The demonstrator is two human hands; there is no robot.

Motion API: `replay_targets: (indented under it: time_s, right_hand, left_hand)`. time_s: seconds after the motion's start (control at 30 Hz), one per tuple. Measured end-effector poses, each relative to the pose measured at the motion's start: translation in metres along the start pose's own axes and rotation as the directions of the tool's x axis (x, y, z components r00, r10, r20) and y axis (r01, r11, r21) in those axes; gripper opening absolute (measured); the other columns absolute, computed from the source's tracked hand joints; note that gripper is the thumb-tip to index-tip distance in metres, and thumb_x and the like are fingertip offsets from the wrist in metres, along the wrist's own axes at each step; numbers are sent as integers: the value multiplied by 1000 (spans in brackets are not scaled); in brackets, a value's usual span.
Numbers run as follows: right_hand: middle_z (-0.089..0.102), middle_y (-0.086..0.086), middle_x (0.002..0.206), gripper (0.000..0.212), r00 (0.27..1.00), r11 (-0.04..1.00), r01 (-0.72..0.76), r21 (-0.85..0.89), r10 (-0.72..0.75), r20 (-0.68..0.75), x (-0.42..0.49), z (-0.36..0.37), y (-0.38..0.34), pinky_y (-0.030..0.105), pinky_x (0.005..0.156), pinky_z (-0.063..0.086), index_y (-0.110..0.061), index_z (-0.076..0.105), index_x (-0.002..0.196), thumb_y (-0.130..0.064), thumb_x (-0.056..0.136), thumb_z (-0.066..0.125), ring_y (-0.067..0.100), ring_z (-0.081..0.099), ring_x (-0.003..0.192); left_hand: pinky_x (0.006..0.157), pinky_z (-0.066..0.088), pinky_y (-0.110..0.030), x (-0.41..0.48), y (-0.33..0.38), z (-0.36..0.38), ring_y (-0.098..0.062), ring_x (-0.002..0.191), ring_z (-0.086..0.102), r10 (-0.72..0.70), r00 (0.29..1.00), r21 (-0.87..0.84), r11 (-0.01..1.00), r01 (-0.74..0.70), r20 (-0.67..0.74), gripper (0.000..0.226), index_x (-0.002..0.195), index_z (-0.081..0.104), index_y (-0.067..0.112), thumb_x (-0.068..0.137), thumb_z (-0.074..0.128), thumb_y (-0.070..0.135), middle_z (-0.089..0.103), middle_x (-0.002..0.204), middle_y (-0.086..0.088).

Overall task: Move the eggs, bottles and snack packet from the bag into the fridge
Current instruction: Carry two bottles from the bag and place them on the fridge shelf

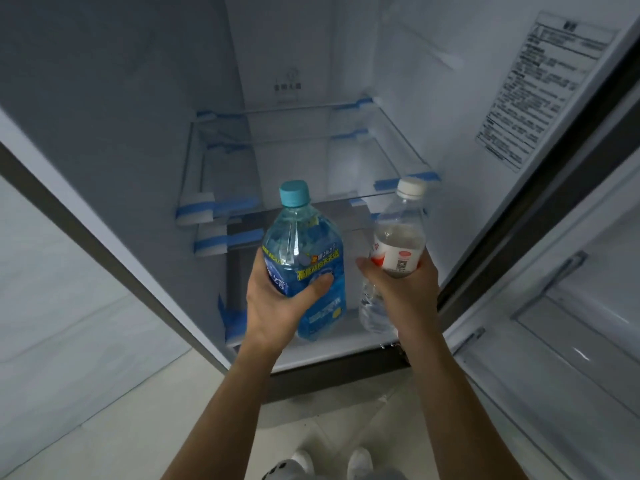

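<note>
My left hand (277,306) grips a blue bottle (304,251) with a teal cap and a blue and yellow label. My right hand (401,289) grips a clear bottle (398,244) with a white cap and a red and white label. Both bottles are upright and side by side, held in front of the open fridge (294,81). They hang above the fridge floor, below the front edge of the lowest glass shelf (311,199). The bag, eggs and snack packet are out of view.
Glass shelves with blue tape at their corners (214,209) span the fridge interior. The open fridge door (571,323) with its door bins stands at the right, bearing a printed label (540,88). Pale floor tiles and white shoes (332,462) show below.
</note>
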State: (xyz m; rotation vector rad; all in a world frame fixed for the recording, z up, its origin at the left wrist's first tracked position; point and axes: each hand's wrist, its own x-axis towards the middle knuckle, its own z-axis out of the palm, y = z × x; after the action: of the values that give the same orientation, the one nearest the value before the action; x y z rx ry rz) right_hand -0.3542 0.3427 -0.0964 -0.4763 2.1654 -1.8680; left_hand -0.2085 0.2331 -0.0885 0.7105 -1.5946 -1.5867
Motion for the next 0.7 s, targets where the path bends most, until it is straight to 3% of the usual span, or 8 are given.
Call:
replay_targets:
  time_s: [0.2, 0.33, 0.5, 0.6, 0.7]
  right_hand:
    - [73, -1, 92, 53, 994, 992, 106, 65, -106, 3, 27, 7, -39, 42, 76, 63, -17, 63, 111, -26, 68, 92, 14, 73, 82]
    - [73, -1, 94, 54, 984, 975, 169, 140, -174, 21, 40, 17, -66, 34, 74, 62, -17, 62, 113, -24, 68, 92, 13, 73, 82]
    - [72, -5, 90, 54, 967, 949, 242, 203, -252, 24, 66, 31, -97, 18, 63, 56, -18, 62, 112, -19, 68, 92, 5, 71, 75]
    - [72, -2, 86, 49, 959, 938, 273, 211, -282, 13, 87, 45, -108, 21, 62, 57, -14, 63, 108, -19, 68, 92, 6, 70, 71]
    - [72, 0, 87, 49, 959, 938, 277, 210, -284, 6, 108, 60, -111, 25, 65, 58, -12, 64, 108, -22, 68, 91, 7, 70, 72]
  left_hand:
    - [88, 55, -60, 18, 26, 3, -34, 104, 70, 62, 997, -39, 997, -64, -51, 71, 120, 56, 6, 62, 87, 32, 71, 112, -14]
    - [87, 56, -58, 36, 48, 1, -37, 103, 69, 140, 988, -82, 986, -145, -67, 72, 120, 55, 1, 61, 87, 29, 71, 111, -19]
    - [85, 58, -46, 74, 72, -5, -35, 103, 70, 224, 973, -110, 967, -230, -59, 72, 122, 53, -5, 64, 84, 25, 71, 112, -18]
    - [82, 59, -41, 98, 82, -9, -29, 100, 72, 244, 967, -69, 966, -249, -69, 62, 115, 58, 4, 63, 83, 26, 74, 107, -8]
    - [82, 60, -36, 122, 86, -12, -25, 102, 72, 245, 969, -31, 969, -246, -39, 67, 117, 56, 4, 61, 85, 28, 74, 109, -7]
